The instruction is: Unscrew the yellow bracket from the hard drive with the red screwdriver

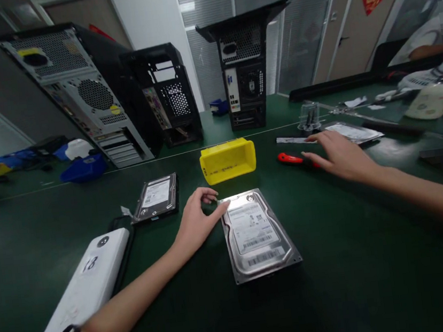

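On a table (175,312), the left hand (195,218), fingers loosely curled, touches a drive (254,232); the right hand (339,156) is spread at a red tool (290,158).

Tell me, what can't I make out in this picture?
All in the head view:
Red-handled tool: partly hidden by the right hand.
Nearest hard drive: fine label print too small; underside faces the table.
Yellow bin: writing too blurred.
Seated person: cut off by the right edge.
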`<state>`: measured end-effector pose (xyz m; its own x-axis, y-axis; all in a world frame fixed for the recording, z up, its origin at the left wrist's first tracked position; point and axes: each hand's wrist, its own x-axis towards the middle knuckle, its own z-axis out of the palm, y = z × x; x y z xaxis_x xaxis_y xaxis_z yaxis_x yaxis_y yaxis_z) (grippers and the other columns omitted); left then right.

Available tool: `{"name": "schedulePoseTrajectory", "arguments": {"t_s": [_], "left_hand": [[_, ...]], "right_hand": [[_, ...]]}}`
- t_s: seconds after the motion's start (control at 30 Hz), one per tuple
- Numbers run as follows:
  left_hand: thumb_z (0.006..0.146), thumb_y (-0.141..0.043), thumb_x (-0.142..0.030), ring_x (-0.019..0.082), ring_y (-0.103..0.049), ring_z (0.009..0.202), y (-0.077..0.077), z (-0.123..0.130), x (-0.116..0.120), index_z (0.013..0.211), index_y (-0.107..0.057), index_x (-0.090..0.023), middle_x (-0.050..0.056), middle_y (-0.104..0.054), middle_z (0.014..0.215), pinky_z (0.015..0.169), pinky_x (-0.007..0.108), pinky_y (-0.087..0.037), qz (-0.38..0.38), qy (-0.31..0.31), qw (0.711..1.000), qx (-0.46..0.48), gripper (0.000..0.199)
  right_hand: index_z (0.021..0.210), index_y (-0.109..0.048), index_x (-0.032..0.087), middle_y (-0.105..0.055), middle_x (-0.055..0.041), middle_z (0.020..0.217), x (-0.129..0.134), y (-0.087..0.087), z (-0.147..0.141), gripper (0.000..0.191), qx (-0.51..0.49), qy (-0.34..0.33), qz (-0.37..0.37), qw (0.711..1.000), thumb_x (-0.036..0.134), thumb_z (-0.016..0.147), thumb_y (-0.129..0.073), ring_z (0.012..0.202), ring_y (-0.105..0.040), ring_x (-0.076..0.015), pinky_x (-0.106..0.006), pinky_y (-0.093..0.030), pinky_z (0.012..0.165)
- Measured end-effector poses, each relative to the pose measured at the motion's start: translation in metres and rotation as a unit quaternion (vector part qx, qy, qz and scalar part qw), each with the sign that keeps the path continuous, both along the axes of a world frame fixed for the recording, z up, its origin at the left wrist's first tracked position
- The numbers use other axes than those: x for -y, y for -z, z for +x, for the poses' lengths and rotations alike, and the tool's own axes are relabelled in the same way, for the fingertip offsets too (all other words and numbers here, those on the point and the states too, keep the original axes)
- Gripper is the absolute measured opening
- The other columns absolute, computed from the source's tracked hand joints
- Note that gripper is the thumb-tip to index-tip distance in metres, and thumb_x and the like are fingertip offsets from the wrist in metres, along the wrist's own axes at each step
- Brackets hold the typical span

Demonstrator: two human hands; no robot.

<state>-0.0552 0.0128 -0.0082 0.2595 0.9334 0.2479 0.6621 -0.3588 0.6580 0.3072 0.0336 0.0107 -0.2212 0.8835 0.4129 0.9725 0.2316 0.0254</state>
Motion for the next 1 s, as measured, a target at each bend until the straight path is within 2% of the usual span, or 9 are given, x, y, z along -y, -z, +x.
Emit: {"name": "schedulePoseTrajectory", "arguments": {"t_s": [0.1, 0.27, 0.4, 0.47, 0.53, 0.7, 0.8, 0.83, 1.0], "left_hand": [[0.079, -0.061, -0.047, 0.024, -0.055, 0.107, -0.001, 0.000, -0.004, 0.118, -0.050, -0.020, 0.007, -0.060, 0.118, 0.094, 0.044, -0.041, -0.037, 0.012, 0.999, -0.007, 0.049], [0.084, -0.056, -0.043, 0.022, -0.059, 0.109, 0.003, 0.002, -0.003, 0.116, -0.056, -0.020, 0.005, -0.067, 0.112, 0.101, 0.045, -0.039, -0.080, 0.025, 0.996, 0.031, 0.039], [0.080, -0.061, -0.042, 0.021, -0.062, 0.105, 0.005, 0.003, -0.007, 0.105, -0.065, -0.020, 0.006, -0.067, 0.112, 0.095, 0.038, -0.047, -0.095, 0.025, 0.993, 0.068, 0.033], [0.079, -0.062, -0.041, 0.021, -0.063, 0.104, 0.004, 0.003, -0.008, 0.104, -0.066, -0.019, 0.006, -0.068, 0.111, 0.094, 0.037, -0.049, -0.104, 0.021, 0.992, 0.074, 0.033], [0.079, -0.062, -0.041, 0.021, -0.064, 0.103, 0.004, 0.003, -0.009, 0.103, -0.066, -0.019, 0.005, -0.069, 0.109, 0.093, 0.037, -0.049, -0.112, 0.016, 0.991, 0.076, 0.033], [0.079, -0.062, -0.041, 0.021, -0.065, 0.101, 0.005, 0.001, -0.008, 0.099, -0.067, -0.017, 0.006, -0.070, 0.106, 0.092, 0.035, -0.050, -0.120, 0.018, 0.988, 0.096, 0.031], [0.080, -0.061, -0.040, 0.022, -0.065, 0.102, 0.007, -0.001, -0.007, 0.098, -0.067, -0.017, 0.006, -0.071, 0.105, 0.092, 0.034, -0.051, -0.126, 0.025, 0.985, 0.112, 0.031], [0.080, -0.061, -0.040, 0.021, -0.065, 0.102, 0.007, -0.002, -0.007, 0.099, -0.067, -0.016, 0.006, -0.071, 0.106, 0.092, 0.034, -0.051, -0.129, 0.028, 0.985, 0.116, 0.031], [0.079, -0.062, -0.040, 0.021, -0.066, 0.101, 0.008, -0.006, -0.008, 0.099, -0.067, -0.017, 0.006, -0.071, 0.106, 0.093, 0.034, -0.051, -0.126, 0.025, 0.984, 0.125, 0.031]], "right_hand": [[0.132, -0.041, 0.006, -0.051, -0.0222, 0.128, -0.013, 0.015, -0.001, 0.066, -0.008, -0.012, -0.064, 0.998, 0.055, 0.089, -0.035, 0.116, -0.049, -0.0355, -0.049, -0.044, 0.092], [0.135, -0.043, 0.009, -0.054, -0.0208, 0.128, -0.033, 0.017, -0.006, 0.059, 0.012, -0.024, -0.145, 0.989, 0.044, 0.087, -0.040, 0.111, -0.056, -0.0362, -0.050, -0.049, 0.083], [0.122, -0.058, 0.007, -0.065, -0.0200, 0.109, -0.051, -0.008, -0.008, 0.053, -0.003, -0.074, -0.199, 0.977, 0.043, 0.083, -0.047, 0.093, -0.063, -0.0298, -0.043, -0.051, 0.078], [0.122, -0.057, 0.010, -0.067, -0.0163, 0.102, -0.056, -0.032, -0.013, 0.055, -0.022, -0.091, -0.212, 0.973, 0.047, 0.082, -0.049, 0.082, -0.065, -0.0244, -0.038, -0.053, 0.072], [0.129, -0.051, 0.012, -0.066, -0.0141, 0.108, -0.056, -0.060, -0.024, 0.060, -0.063, -0.104, -0.210, 0.970, 0.049, 0.082, -0.051, 0.087, -0.065, -0.0232, -0.037, -0.054, 0.074], [0.138, -0.032, 0.023, -0.053, -0.0089, 0.128, -0.052, -0.116, -0.083, 0.060, -0.385, -0.271, -0.132, 0.872, 0.036, 0.084, -0.055, 0.111, -0.055, -0.0234, -0.034, -0.052, 0.083], [0.133, -0.031, 0.023, -0.049, -0.0083, 0.128, -0.052, -0.124, -0.125, 0.054, -0.470, -0.351, -0.078, 0.806, 0.034, 0.085, -0.054, 0.116, -0.052, -0.0234, -0.035, -0.053, 0.085], [0.132, -0.030, 0.025, -0.049, -0.0072, 0.129, -0.051, -0.124, -0.137, 0.052, -0.470, -0.360, -0.076, 0.802, 0.034, 0.086, -0.053, 0.117, -0.051, -0.0232, -0.036, -0.054, 0.086], [0.133, -0.026, 0.029, -0.051, -0.0059, 0.126, -0.049, -0.112, -0.165, 0.058, -0.385, -0.362, -0.057, 0.847, 0.046, 0.085, -0.053, 0.116, -0.052, -0.0246, -0.037, -0.054, 0.083]]}}
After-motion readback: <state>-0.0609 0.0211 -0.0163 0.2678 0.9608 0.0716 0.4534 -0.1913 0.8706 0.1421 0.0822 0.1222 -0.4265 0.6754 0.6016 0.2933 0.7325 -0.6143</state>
